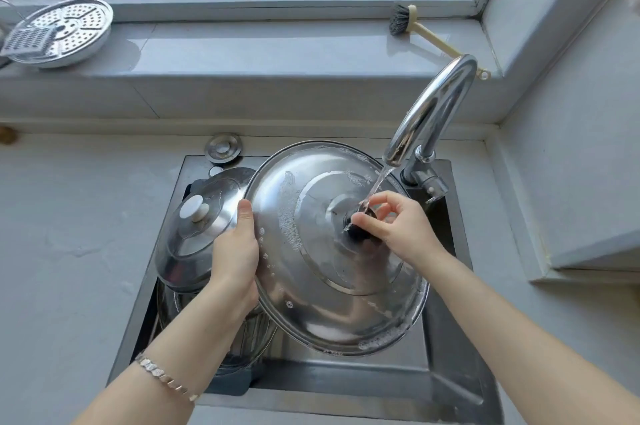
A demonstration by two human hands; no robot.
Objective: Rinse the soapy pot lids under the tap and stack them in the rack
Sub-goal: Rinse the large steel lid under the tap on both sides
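A large steel pot lid (pixel 322 272) with soap foam along its rim tilts over the sink. My left hand (pixel 235 251) grips its left edge, thumb on top. My right hand (pixel 398 227) has its fingers curled round the lid's black knob (pixel 356 220). Water runs from the chrome tap (pixel 429 113) straight onto the knob and my right fingers. A smaller steel lid with a white knob (pixel 194 217) sits on a pot in the left of the sink, partly behind my left hand.
The dark sink (pixel 446 320) is set in a grey counter. On the window sill stand a perforated steamer plate (pixel 65 30) at the left and a dish brush (pixel 415 26) at the right. A round steel sink plug (pixel 223 147) lies behind the sink.
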